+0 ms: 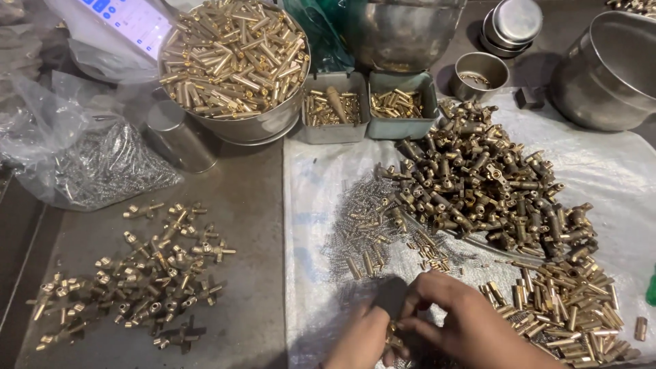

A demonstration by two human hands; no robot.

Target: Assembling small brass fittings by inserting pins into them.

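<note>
Brass fitting sits pinched between the left hand and right hand, both closed narrowly around it, just below the heap of dark brass valves.

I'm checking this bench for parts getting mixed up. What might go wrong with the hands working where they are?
1. The left hand and right hand work a small brass piece right between the springs and the brass pins; a nudge could probably mix the two.
2. The heap of brass fittings is piled loosely just above, so pieces may roll down into the work spot.
3. The round tin of brass tubes is heaped past its rim and might spill.
</note>
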